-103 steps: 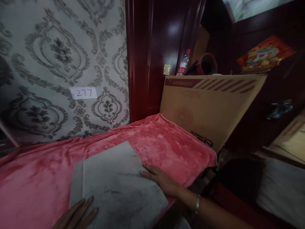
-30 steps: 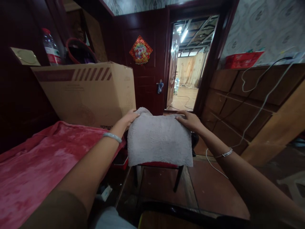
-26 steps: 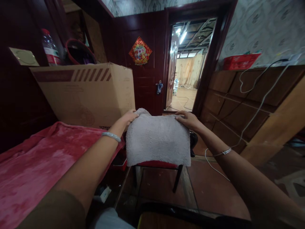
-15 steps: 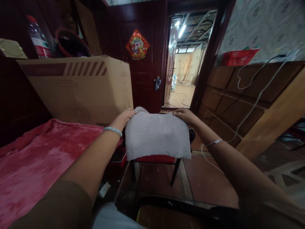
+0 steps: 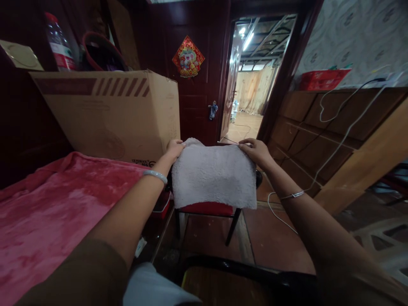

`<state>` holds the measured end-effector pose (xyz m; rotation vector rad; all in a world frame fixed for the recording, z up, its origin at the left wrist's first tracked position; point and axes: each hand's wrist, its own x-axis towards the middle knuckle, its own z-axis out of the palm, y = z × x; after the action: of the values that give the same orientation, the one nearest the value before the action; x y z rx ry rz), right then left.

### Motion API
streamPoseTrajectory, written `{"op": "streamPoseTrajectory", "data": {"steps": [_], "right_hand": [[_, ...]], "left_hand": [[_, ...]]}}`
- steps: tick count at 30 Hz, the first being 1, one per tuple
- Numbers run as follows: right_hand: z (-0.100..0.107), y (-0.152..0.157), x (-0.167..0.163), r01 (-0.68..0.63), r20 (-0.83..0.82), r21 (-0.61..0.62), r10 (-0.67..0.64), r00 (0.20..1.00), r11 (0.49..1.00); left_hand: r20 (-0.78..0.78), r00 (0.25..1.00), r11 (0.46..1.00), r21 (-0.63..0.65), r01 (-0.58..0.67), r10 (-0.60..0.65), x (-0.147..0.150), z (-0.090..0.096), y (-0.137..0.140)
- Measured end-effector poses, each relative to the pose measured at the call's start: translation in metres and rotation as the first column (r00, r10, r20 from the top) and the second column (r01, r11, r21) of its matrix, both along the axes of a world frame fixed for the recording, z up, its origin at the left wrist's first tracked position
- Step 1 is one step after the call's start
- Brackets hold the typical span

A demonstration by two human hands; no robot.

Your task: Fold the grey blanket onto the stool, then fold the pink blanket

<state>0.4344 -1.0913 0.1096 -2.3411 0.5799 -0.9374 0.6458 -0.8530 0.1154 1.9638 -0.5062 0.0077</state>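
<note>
A light grey towel (image 5: pixel 214 177) hangs draped over the back of a chair with a red seat (image 5: pixel 207 208) and black legs. My left hand (image 5: pixel 175 148), below a pale bangle, pinches the towel's upper left corner. At the upper right corner, my right hand (image 5: pixel 256 151) has its thumb and fingers closed on the cloth. A thin silver bracelet circles that wrist. The towel covers most of the chair back, and its far side is hidden.
A pink blanket (image 5: pixel 79 212) spreads at left, beside a large cardboard box (image 5: pixel 102 114). Wooden drawers (image 5: pixel 321 123) stand at right with a white cable (image 5: pixel 347 127) trailing to the floor. A doorway opens ahead. Another chair (image 5: pixel 223 284) is close in front of me.
My right hand has shifted slightly, its fingers raised more above the towel's edge. The view has turned a little to the left. The towel still lies over the chair back.
</note>
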Motion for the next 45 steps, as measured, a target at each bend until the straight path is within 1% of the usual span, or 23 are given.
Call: {"op": "streamPoseTrajectory", "data": {"steps": [3, 5, 8, 11, 13, 15, 16, 18, 19, 20, 21, 22, 25, 30, 34, 37, 39, 42, 45], "right_hand": [[-0.007, 0.006, -0.005, 0.041, -0.059, -0.062, -0.045, 0.997, 0.997], [-0.01, 0.008, -0.008, 0.064, -0.085, -0.116, -0.074, 0.994, 0.991], [-0.008, 0.01, -0.011, 0.068, -0.122, -0.207, -0.095, 0.988, 0.976], [0.002, 0.016, -0.014, 0.062, -0.221, -0.284, -0.128, 0.967, 0.957], [0.01, 0.025, -0.015, 0.05, -0.254, -0.349, -0.146, 0.956, 0.936], [0.016, 0.036, -0.013, -0.003, -0.232, -0.443, -0.111, 0.966, 0.897], [0.016, 0.042, -0.011, -0.056, -0.224, -0.495, -0.065, 0.972, 0.867], [0.014, 0.051, -0.008, -0.203, -0.27, -0.571, 0.051, 0.962, 0.795], [0.011, 0.055, -0.006, -0.268, -0.307, -0.587, 0.096, 0.947, 0.764], [0.007, 0.058, -0.005, -0.314, -0.34, -0.59, 0.124, 0.932, 0.744], [0.002, 0.059, -0.005, -0.339, -0.359, -0.587, 0.138, 0.923, 0.735], [-0.002, 0.061, -0.005, -0.344, -0.363, -0.588, 0.142, 0.921, 0.732], [-0.009, 0.062, -0.008, -0.321, -0.333, -0.606, 0.134, 0.933, 0.728], [-0.009, 0.064, -0.011, -0.308, -0.32, -0.607, 0.129, 0.938, 0.732], [-0.009, 0.066, -0.011, -0.295, -0.32, -0.604, 0.114, 0.941, 0.74], [-0.01, 0.068, -0.011, -0.273, -0.316, -0.601, 0.09, 0.944, 0.751], [-0.01, 0.069, -0.012, -0.264, -0.315, -0.603, 0.079, 0.946, 0.753], [-0.012, 0.069, -0.012, -0.254, -0.308, -0.609, 0.072, 0.949, 0.751], [-0.012, 0.069, -0.012, -0.254, -0.301, -0.613, 0.076, 0.951, 0.748]], "left_hand": [[0.099, 0.992, 0.993, 0.09, -0.082, 0.073, -0.005, 0.003, 0.002], [0.157, 0.984, 0.983, 0.149, -0.103, 0.079, -0.009, 0.006, 0.006], [0.239, 0.97, 0.971, 0.215, -0.103, 0.049, -0.019, 0.011, 0.013], [0.324, 0.946, 0.967, 0.244, -0.071, -0.013, -0.031, 0.015, 0.02], [0.412, 0.905, 0.964, 0.265, -0.004, -0.11, -0.039, 0.019, 0.022], [0.513, 0.819, 0.94, 0.329, 0.089, -0.257, -0.047, 0.021, 0.023], [0.544, 0.768, 0.915, 0.38, 0.134, -0.339, -0.05, 0.021, 0.023], [0.533, 0.692, 0.84, 0.503, 0.203, -0.487, -0.056, 0.018, 0.022], [0.508, 0.673, 0.801, 0.557, 0.219, -0.537, -0.058, 0.014, 0.022], [0.487, 0.664, 0.771, 0.598, 0.22, -0.568, -0.06, 0.01, 0.021], [0.48, 0.658, 0.752, 0.625, 0.208, -0.58, -0.062, 0.006, 0.021], [0.489, 0.652, 0.747, 0.639, 0.185, -0.58, -0.063, 0.002, 0.022], [0.539, 0.625, 0.758, 0.638, 0.135, -0.564, -0.066, -0.004, 0.023], [0.526, 0.623, 0.749, 0.645, 0.151, -0.579, -0.067, 0.001, 0.025], [0.526, 0.601, 0.733, 0.663, 0.155, -0.602, -0.067, 0.001, 0.032], [0.564, 0.607, 0.772, 0.622, 0.134, -0.56, -0.065, -0.005, 0.043], [0.578, 0.612, 0.796, 0.588, 0.146, -0.54, -0.062, -0.011, 0.051], [0.556, 0.618, 0.797, 0.569, 0.204, -0.556, -0.058, -0.016, 0.057], [0.541, 0.618, 0.786, 0.578, 0.22, -0.57, -0.055, -0.016, 0.057]]}}
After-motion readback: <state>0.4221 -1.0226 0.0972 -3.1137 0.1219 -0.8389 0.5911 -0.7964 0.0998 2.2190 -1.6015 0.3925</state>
